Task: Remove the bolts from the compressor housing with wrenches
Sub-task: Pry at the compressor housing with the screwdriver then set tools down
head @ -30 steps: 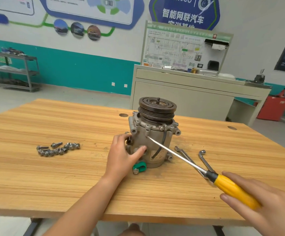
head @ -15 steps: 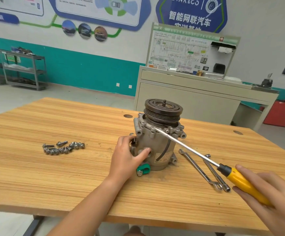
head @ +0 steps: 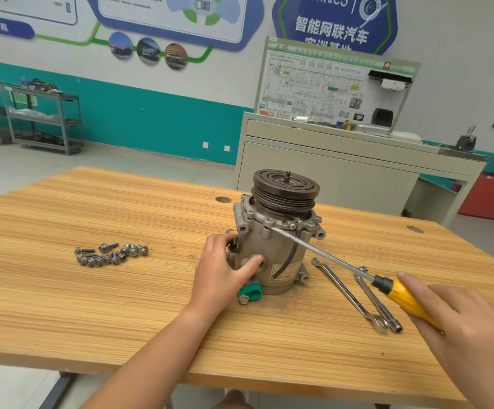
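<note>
Yellow-handled screwdriver [head: 402,293] is gripped in the right hand [head: 470,329], its tip set at the seam under the top flange, higher than a second ago. The compressor housing [head: 257,246], upright near the middle of the wooden table [head: 122,305], is clasped by the left hand [head: 225,270] as before. Two wrenches [head: 349,293] lie just right of it, under the shaft. Loose bolts [head: 110,255] are heaped well to the left.

Compressor housing [head: 272,247] finished in dull grey, pulley [head: 285,190] near-black. Screwdriver [head: 403,295] handle moulded yellow, collar black. Clip [head: 250,291] coloured green. Table [head: 122,305] striped with tan grain. Bolts [head: 110,255] silver.
</note>
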Motion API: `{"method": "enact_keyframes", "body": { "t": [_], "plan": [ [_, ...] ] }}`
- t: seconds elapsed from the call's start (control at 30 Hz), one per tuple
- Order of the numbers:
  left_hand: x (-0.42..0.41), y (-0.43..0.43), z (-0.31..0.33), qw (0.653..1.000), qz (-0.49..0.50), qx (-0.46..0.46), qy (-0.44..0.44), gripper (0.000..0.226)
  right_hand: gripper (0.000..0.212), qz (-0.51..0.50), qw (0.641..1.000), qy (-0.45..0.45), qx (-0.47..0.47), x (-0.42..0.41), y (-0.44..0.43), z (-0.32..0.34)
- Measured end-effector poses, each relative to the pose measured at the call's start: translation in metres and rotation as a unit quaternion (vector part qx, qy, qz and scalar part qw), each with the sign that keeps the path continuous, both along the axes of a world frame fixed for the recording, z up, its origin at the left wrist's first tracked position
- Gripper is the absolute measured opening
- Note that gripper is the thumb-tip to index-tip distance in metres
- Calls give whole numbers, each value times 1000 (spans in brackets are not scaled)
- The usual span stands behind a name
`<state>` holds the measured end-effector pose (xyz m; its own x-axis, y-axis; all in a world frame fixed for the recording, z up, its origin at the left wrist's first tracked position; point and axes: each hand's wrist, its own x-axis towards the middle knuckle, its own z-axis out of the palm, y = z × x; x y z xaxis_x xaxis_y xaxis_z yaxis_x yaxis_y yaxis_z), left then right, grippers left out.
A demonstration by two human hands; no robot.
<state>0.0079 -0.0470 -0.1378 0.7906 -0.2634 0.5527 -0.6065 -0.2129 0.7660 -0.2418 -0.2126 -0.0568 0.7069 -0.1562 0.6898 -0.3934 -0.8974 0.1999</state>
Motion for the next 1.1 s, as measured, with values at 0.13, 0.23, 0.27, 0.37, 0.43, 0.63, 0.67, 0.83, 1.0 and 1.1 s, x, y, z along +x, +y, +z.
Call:
{"method": "enact_keyframes", "body": {
  "t": [0.13,0.23,0.27,0.37,0.43,0.63,0.67,0.83,1.0,1.1],
  "plan": [
    [-1,0,0,1000,1,-2,2,70,70,-44,995,81,32,14,6,2],
    [-1,0,0,1000,0,-3,3,69,80,-104,985,123,64,19,8,3],
    [-1,0,1,1000,-1,-3,3,69,81,-146,977,148,41,22,11,2],
    [-1,0,1,1000,0,-1,4,70,72,-128,981,143,-35,22,10,-11],
    [-2,0,0,1000,1,0,2,70,71,-130,981,135,-50,25,10,-17],
    [-2,-1,0,1000,-3,-2,6,65,85,-72,994,30,72,25,25,-25],
    [-2,-2,0,1000,-3,-1,7,65,87,-60,995,19,74,23,27,-25],
    [-3,-1,1,1000,6,2,4,64,85,-63,991,83,87,14,37,-28],
    [-2,0,1,1000,7,-2,7,63,38,-78,969,103,209,-14,50,-16],
    [-2,0,2,1000,9,-2,7,64,24,-106,935,30,337,-28,51,-11]
  ]
}}
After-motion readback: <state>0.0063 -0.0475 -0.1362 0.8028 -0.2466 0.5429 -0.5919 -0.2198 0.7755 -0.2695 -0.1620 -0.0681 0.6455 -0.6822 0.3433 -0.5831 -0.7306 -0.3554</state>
